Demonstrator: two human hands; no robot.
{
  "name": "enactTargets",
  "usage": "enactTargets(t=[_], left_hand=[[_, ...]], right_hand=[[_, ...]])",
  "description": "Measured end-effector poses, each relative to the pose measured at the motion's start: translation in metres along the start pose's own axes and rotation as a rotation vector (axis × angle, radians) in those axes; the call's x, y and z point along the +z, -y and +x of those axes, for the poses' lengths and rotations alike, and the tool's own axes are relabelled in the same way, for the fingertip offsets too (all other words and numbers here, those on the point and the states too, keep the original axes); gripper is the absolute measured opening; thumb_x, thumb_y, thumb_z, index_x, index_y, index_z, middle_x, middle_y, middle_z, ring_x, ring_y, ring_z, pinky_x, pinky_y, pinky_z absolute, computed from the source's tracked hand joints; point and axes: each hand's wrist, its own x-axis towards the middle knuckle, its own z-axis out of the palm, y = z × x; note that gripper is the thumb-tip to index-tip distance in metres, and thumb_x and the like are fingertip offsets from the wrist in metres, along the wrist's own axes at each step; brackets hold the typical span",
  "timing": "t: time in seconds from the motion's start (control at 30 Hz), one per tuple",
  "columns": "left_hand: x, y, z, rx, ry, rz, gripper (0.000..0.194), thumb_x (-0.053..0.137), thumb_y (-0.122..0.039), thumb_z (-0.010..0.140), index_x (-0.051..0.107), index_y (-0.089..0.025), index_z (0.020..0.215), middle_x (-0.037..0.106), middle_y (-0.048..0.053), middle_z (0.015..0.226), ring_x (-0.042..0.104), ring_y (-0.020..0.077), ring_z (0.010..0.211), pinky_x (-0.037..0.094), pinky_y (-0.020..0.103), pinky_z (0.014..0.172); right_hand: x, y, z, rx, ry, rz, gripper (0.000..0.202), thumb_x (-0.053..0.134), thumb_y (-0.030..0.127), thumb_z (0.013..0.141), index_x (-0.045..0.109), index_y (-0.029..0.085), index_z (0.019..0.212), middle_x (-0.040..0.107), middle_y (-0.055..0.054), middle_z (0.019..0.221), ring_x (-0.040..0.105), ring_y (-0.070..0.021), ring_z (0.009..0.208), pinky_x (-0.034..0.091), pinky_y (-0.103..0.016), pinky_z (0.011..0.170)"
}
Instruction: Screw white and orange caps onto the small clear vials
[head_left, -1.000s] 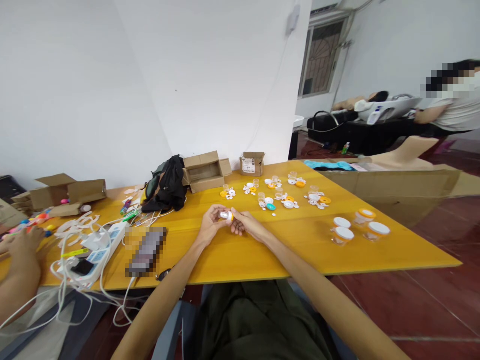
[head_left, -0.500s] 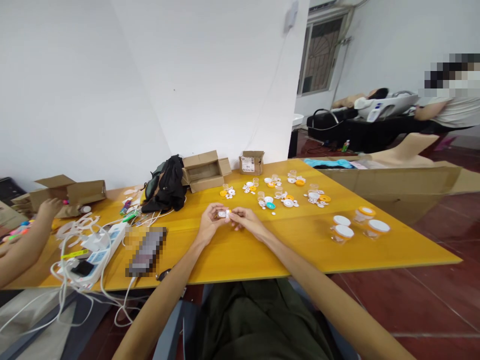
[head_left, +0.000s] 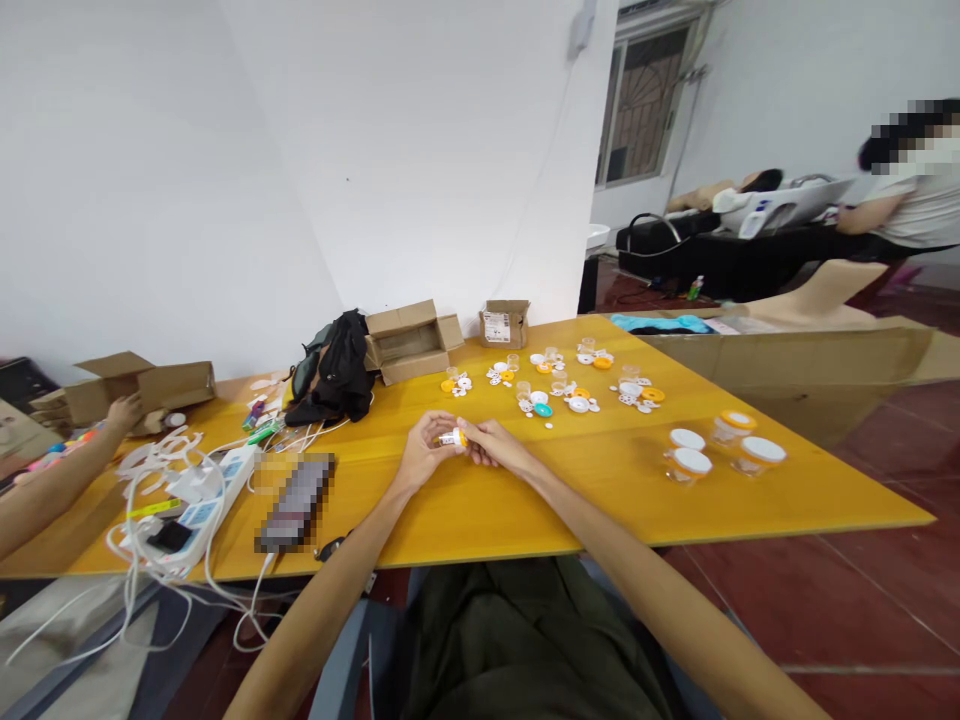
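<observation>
We hold a small clear jar [head_left: 451, 438] between our two hands, over the bench [head_left: 525, 515] and towards its near side. The jar lies on its side, its orange-and-white lid facing right. Our left hand [head_left: 421, 450] curls around the clear body, thumb below and fingers above, parted only by the jar's width. Our right hand [head_left: 495, 443] is drawn in close, its thumb and fingers at the lid; its lower fingers are bent, and we cannot tell exactly how they meet the rim.

Beyond our hands, clusters of loose parts stand on the bench, each with a small clear cup beside white and orange pieces; nearest us among them is a teal ring [head_left: 542, 410]. To our right, well apart from our hands, four lidded jars [head_left: 688, 464] stand upright close together, their tops white and orange.

At the back, a black bag [head_left: 341, 370] leans beside an opened cardboard box [head_left: 409, 345], with a smaller carton [head_left: 505, 326] further right. On our left lie a white power strip [head_left: 196, 522] tangled in cables and a dark, pixelated slab [head_left: 296, 505]. Further left, another person's hand [head_left: 126, 410] reaches to a second cardboard box [head_left: 180, 384].
</observation>
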Motion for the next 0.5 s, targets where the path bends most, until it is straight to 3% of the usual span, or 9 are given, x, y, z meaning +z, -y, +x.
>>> enactTargets(t=[0.2, 0.37, 0.5], left_hand=[[0.0, -0.002, 0.0, 0.017, -0.025, 0.027, 0.053, 0.09, -0.029, 0.05, 0.06, -0.02, 0.093, 0.071, 0.004, 0.093, 0.067, 0.0201, 0.092, 0.05, 0.032, 0.084], [-0.001, -0.004, 0.002, 0.011, -0.069, 0.024, 0.05, 0.088, -0.029, 0.053, 0.061, -0.021, 0.094, 0.072, 0.005, 0.095, 0.068, 0.0209, 0.094, 0.05, 0.032, 0.085], [-0.002, -0.005, 0.003, 0.005, -0.087, 0.016, 0.048, 0.088, -0.028, 0.053, 0.063, -0.021, 0.094, 0.073, 0.005, 0.097, 0.068, 0.0211, 0.096, 0.05, 0.033, 0.086]], right_hand=[[0.002, 0.001, 0.003, 0.038, 0.022, 0.019, 0.066, 0.046, 0.073, 0.083, 0.056, 0.017, 0.049, 0.051, 0.001, 0.037, 0.04, -0.0062, 0.032, 0.027, -0.019, 0.033], [0.0, 0.006, -0.003, -0.055, -0.045, 0.167, 0.04, 0.072, 0.058, 0.072, 0.062, 0.019, 0.07, 0.064, 0.0, 0.06, 0.054, -0.0091, 0.047, 0.037, -0.017, 0.035], [-0.004, 0.008, -0.009, -0.131, -0.125, 0.253, 0.038, 0.083, 0.048, 0.061, 0.063, 0.02, 0.079, 0.067, 0.0, 0.074, 0.06, -0.0109, 0.058, 0.046, -0.018, 0.041]])
